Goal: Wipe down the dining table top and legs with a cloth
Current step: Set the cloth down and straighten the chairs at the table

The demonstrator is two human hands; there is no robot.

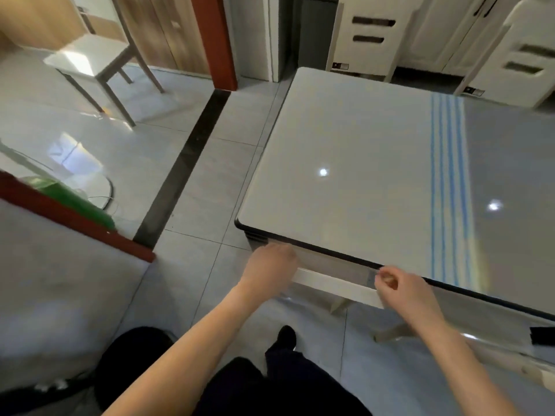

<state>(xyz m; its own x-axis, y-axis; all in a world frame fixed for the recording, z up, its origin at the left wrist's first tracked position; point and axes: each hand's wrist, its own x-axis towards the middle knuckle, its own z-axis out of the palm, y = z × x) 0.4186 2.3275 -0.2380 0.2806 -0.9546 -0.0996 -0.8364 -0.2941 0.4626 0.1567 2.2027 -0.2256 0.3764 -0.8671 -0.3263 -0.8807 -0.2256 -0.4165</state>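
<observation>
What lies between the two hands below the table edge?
Head view: a white bar spans from left hand to right hand, beneath the table.

- We saw the glossy pale worktop with its dark edge, blue stripes running across it and two light spots reflected in it.
- Our left hand was at the near edge by the corner, its fingers curled under and out of sight.
- Our right hand was further along that edge, fingers curled towards the thumb; we could not tell whether they held anything.
- A white rail ran below the edge between both hands.
- A white chair and a second white chair stood at the far side.
- A grey-legged chair stood well apart on the tiled floor.
</observation>
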